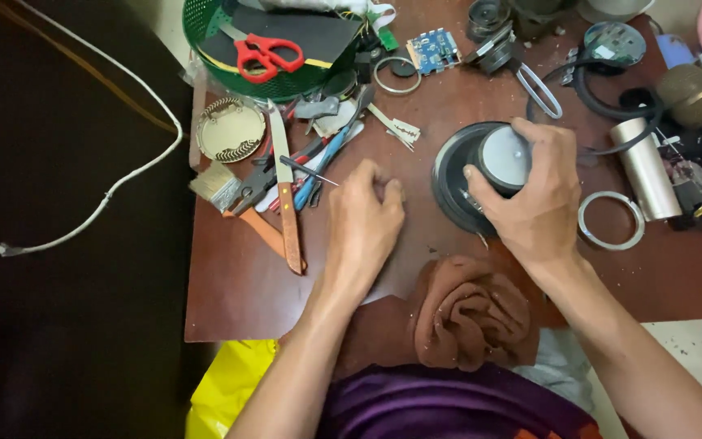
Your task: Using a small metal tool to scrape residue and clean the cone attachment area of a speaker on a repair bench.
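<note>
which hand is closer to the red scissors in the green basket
Left. The left hand rests on the table below the red scissors; the right hand grips the speaker, farther right.

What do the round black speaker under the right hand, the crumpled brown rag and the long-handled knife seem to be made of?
Round black speaker: its grey magnet cap looks like dull metal, and the black cone is probably paper or plastic. Crumpled brown rag: soft woven cloth, folded. Long-handled knife: pale steel blade, reddish wooden handle. The right hand grips the cap.
</note>
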